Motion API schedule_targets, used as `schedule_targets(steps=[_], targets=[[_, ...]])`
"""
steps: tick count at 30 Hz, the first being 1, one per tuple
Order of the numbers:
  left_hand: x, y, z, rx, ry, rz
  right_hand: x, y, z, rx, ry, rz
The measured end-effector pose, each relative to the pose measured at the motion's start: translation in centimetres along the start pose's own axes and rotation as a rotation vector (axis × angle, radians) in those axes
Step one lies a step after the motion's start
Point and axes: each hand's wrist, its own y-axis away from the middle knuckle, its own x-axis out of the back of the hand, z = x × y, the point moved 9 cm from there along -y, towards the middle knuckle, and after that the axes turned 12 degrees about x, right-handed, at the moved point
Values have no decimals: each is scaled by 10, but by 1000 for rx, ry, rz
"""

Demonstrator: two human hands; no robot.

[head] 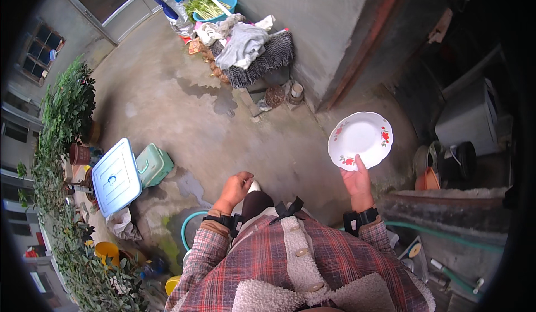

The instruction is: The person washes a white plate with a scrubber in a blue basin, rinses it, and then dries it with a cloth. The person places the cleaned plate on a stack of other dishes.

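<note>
My right hand point(357, 183) grips the near rim of a white plate point(361, 138), its thumb on top and its other fingers mostly hidden beneath. The plate has a scalloped edge and red flowers with green leaves, and its upper face carries nothing. My left hand point(235, 190) hangs in front of my body, the fingers loosely curled together with nothing visible in them. It is close to my dark trouser leg point(257, 205) and a white shoe tip point(253, 186), well apart from the plate.
Left on the wet concrete floor point(167, 102) are a green lidded box point(154, 164), a pale blue lid point(117, 178) and potted plants point(69, 102). Ahead, cloths point(243, 46) lie by a blue basin of greens point(215, 12). A doorway's wall edge point(360, 40) rises to the right; a green hose point(444, 231) runs below.
</note>
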Motion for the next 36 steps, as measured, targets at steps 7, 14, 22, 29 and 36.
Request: schedule_targets(steps=[7, 14, 22, 29, 36], targets=[[78, -128, -51, 51, 33, 58, -104, -92, 52, 44, 57, -95], [187, -251, -75, 77, 66, 74, -227, -166, 93, 120, 134, -185], [257, -374, -101, 186, 208, 110, -293, -258, 165, 17, 162, -152], [316, -484, -82, 235, 318, 117, -358, -351, 223, -112, 103, -250], [348, -613, -62, 236, 331, 112, -395, -408, 252, -131, 113, -276]])
